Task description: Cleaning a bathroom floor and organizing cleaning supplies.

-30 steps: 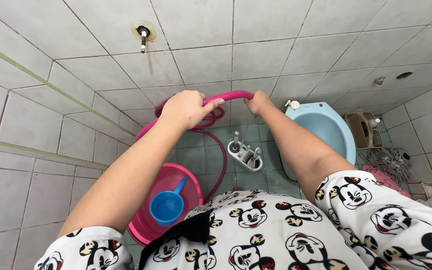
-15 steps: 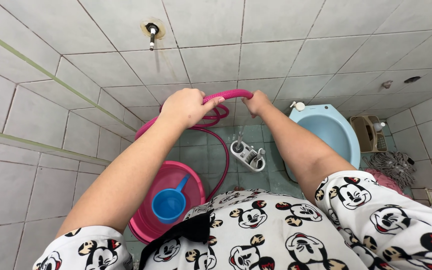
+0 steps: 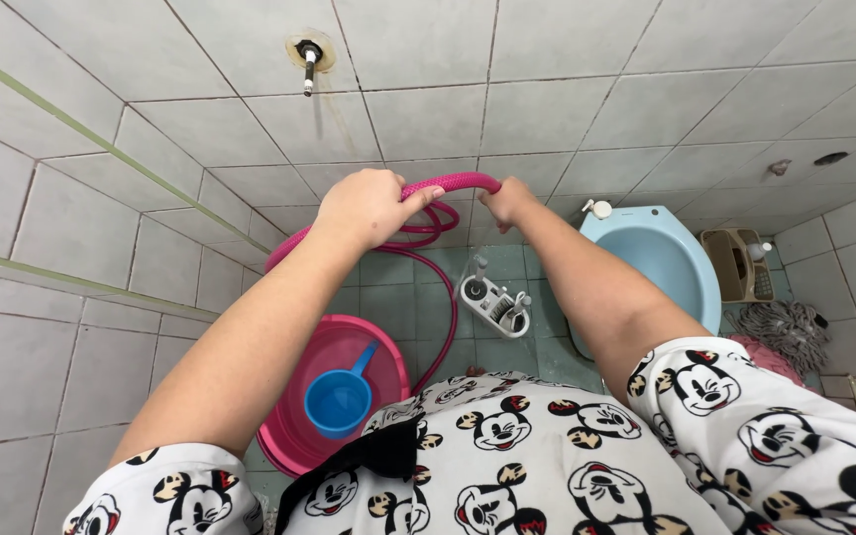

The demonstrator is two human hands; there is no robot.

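Both hands were raised in front of the tiled wall, below and to the right of the wall tap (image 3: 308,59), and each was closed around the same pink hose (image 3: 453,183). The left hand (image 3: 367,206) wrapped its fingers over the hose on the side nearer the tap, and the right hand (image 3: 507,201) gripped it a little farther from the tap, with a short arched stretch of hose showing between the two fists. From the left hand the hose ran on in loops behind the fist and dropped in a long curve toward the floor, well below the tap. On the floor, below the tap and slightly to its right, sat a pink basin (image 3: 334,347) with a blue dipper (image 3: 339,398) lying inside it, handle pointing up and away from the person. Farther right of the tap's line stood a small white floor fitting (image 3: 492,300), apart from the basin, and beyond it a light blue toilet bowl (image 3: 661,258). Still farther from the tap, past the bowl, were a beige holder (image 3: 735,263) against the wall and a grey mop head (image 3: 780,327) on the floor.
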